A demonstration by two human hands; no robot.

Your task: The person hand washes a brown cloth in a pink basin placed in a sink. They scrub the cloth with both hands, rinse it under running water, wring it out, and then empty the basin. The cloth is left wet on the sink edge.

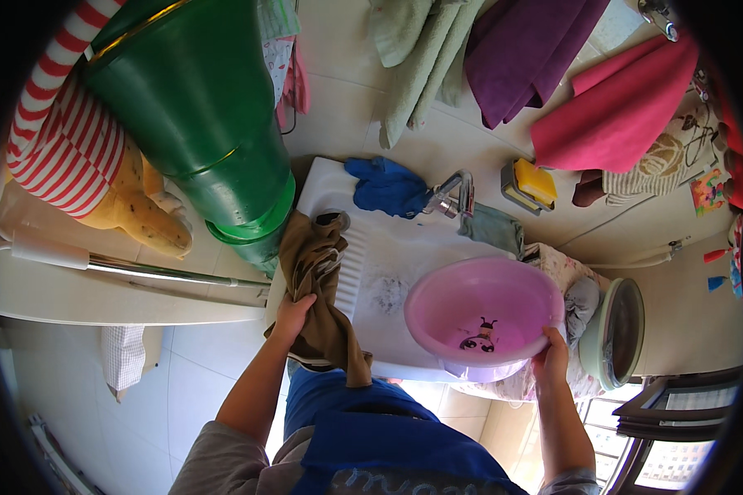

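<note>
My left hand (294, 318) grips a brown garment (314, 272), which lies bunched over the left side of a white laundry sink (384, 352) with a ribbed washboard (351, 266). Part of the cloth hangs past the front edge, towards my blue apron. With my right hand (552, 354) I hold the near right rim of a pink plastic basin (489, 291). The basin is tilted over the sink's right side, and a cartoon print shows inside it. My right thumb is on the rim; the other fingers are partly hidden beneath it.
At the back of the sink are a blue cloth (387, 187), a chrome faucet (455, 195) and a grey-green cloth (492, 229). A tall green container (217, 136) stands left. Another basin (616, 334) leans right. Towels (619, 105) hang on the tiled wall above a soap holder (528, 185).
</note>
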